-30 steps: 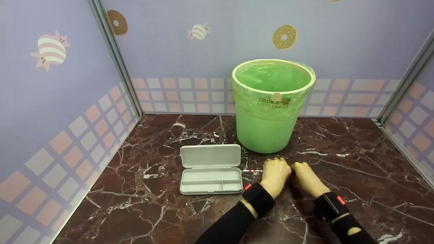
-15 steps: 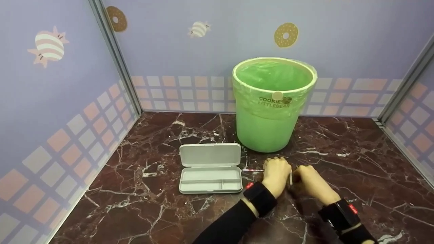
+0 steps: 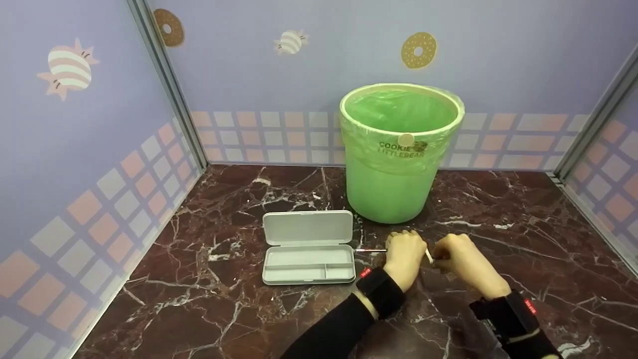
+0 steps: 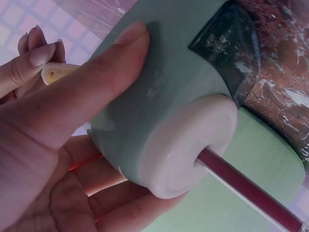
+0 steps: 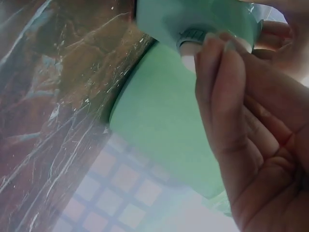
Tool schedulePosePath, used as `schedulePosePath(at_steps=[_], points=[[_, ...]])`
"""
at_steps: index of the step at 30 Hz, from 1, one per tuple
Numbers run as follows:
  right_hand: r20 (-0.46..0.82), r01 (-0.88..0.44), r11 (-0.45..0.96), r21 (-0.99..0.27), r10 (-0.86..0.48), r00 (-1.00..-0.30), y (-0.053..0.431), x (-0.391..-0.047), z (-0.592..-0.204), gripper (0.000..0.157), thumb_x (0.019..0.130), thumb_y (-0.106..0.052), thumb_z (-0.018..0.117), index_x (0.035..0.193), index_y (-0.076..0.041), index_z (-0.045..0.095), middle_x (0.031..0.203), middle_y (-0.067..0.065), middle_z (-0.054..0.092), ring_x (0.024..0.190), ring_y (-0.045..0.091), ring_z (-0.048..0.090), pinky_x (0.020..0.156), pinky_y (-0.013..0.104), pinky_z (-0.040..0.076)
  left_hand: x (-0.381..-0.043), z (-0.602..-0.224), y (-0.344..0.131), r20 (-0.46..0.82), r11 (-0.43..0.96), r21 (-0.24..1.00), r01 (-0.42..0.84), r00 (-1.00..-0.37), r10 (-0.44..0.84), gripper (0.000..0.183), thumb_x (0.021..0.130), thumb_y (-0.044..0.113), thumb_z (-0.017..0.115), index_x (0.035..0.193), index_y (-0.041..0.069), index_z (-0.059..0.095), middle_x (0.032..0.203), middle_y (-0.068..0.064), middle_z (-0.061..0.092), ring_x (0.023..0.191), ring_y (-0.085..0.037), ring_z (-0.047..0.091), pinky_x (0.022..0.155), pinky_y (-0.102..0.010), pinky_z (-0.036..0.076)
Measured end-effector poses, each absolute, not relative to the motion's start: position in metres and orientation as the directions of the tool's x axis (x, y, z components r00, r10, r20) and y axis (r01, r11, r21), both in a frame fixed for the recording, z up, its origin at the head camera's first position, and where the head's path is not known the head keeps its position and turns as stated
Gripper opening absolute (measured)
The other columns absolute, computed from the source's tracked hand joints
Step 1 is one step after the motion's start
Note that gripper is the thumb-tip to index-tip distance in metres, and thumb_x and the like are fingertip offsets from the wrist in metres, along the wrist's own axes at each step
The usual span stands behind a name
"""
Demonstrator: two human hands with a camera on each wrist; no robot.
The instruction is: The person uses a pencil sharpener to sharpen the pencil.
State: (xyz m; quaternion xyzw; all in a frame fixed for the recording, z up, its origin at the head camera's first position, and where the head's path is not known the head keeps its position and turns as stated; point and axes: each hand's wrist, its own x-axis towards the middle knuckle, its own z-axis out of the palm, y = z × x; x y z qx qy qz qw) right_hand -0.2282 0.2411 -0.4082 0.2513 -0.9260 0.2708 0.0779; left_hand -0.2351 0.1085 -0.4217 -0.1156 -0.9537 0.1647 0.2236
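My left hand (image 3: 406, 259) grips a grey-green crank pencil sharpener (image 4: 174, 58), thumb on top and fingers curled beneath. In the head view this hand hides most of it. A dark red pencil (image 4: 251, 188) is in the hole of its white round front and points left, toward the pencil case. To the right, my right hand (image 3: 466, 264) pinches the end of the cream crank handle (image 4: 57, 73) at the sharpener's back. A dark see-through window (image 4: 229, 48) shows on the sharpener's side.
A pale grey pencil case (image 3: 294, 257) lies with its lid up, left of the hands, its compartments bare. Behind the hands stands a green lined bin (image 3: 389, 194). Patterned walls (image 3: 319, 65) bound the dark red marbled tabletop (image 3: 219, 294) at back and sides.
The right hand has shifted right, dipping toward me and then back up, and the crank has swung to a different angle. The left hand stays nearly in place with the sharpener.
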Motion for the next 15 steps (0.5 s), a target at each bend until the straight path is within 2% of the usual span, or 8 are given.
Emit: schedulePosePath(at_steps=[6,15], points=[[0.31,-0.476,0.75,-0.459,-0.367,-0.877,0.2401,-0.2276,-0.4066,0.019,0.072,0.005,0.077,0.065,-0.01,0.068,0.058,-0.002,0.065,0.049,0.001,0.052,0.05,0.021,0.044,-0.2346,-0.4214,0.1085,0.397,0.915,-0.372,0.158,-0.864,0.311,0.025,0.095,0.025,0.046,0.097,0.024,0.071,0.081,0.011,0.066,0.068,-0.007,0.058,0.05,-0.023,0.038],[0.349,-0.463,0.759,-0.458,-0.326,-0.879,0.2399,-0.2293,-0.4078,0.012,0.07,0.002,0.081,0.071,-0.007,0.073,0.065,0.002,0.071,0.054,0.004,0.059,0.053,0.022,0.049,-0.2397,-0.4211,0.1047,0.358,0.896,-0.375,0.237,-0.855,0.375,0.025,0.093,0.029,0.047,0.091,0.026,0.072,0.084,0.011,0.068,0.069,-0.006,0.061,0.052,-0.022,0.043]])
